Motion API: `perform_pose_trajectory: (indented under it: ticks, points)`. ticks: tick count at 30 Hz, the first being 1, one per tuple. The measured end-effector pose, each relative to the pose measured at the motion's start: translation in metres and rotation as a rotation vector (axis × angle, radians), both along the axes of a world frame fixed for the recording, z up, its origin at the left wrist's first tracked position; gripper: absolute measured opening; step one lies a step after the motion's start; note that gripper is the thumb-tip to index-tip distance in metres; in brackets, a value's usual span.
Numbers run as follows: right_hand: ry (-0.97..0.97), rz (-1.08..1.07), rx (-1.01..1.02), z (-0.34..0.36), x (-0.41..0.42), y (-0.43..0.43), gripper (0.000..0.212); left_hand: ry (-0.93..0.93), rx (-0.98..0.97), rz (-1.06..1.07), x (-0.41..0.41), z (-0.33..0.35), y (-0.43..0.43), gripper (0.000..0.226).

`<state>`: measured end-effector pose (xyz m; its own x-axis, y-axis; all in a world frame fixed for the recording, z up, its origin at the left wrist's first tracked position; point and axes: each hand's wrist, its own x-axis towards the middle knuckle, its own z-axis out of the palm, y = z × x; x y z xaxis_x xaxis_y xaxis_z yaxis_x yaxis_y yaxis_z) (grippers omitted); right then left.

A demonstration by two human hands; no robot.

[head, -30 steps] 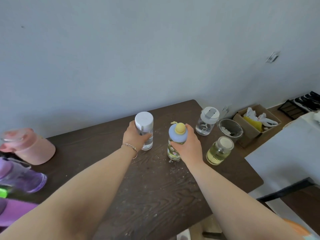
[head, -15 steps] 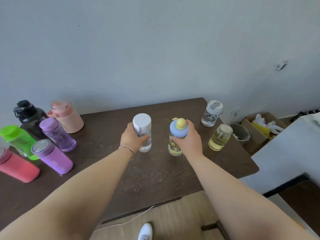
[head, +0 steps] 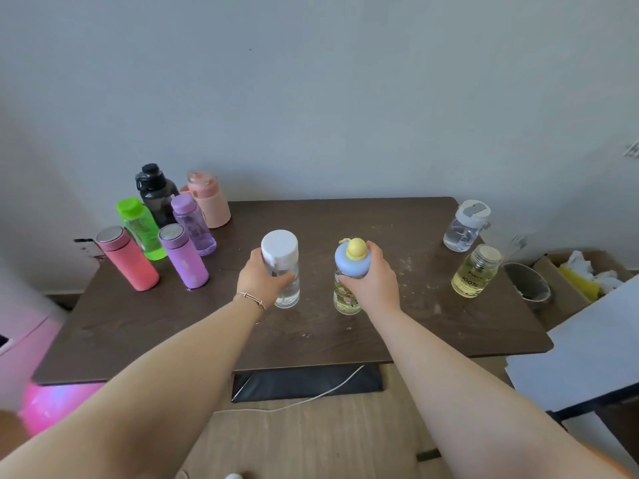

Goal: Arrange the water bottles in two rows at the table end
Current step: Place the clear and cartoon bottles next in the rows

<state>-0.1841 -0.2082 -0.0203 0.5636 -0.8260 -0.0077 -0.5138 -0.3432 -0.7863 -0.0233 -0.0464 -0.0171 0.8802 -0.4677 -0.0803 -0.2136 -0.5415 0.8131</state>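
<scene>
- The clear bottle (head: 281,271) with a white lid stands mid-frame; the left hand (head: 260,281) wraps around it.
- The right hand (head: 371,283) grips the blue-lidded bottle (head: 349,274), hiding most of it.
- Six colored bottles (head: 162,229) crowd the table (head: 311,216) at upper left.

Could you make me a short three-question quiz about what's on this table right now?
1. True or false: the left hand grips the clear bottle with the white cap.
2. How many bottles stand grouped at the table's left end?
A) four B) six C) eight
3. Fill in: the bottle in the right hand has a blue lid topped by a ____ knob.

Key:
1. True.
2. B: black, peach, green, translucent purple, coral, solid purple.
3. Yellow.
</scene>
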Motion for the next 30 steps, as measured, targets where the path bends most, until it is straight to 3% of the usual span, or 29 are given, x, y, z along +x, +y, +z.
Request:
perform_pose_trajectory:
  ticks: [19,30]
  points:
    - [-0.027,0.084,0.012,-0.001,0.171,0.194,0.092,-0.011,0.025,0.07,0.15,-0.007,0.213,0.069]
    - [0.013,0.111,0.037,-0.025,0.24,0.266,0.094,0.052,0.078,0.064,0.223,-0.034,0.277,0.074]
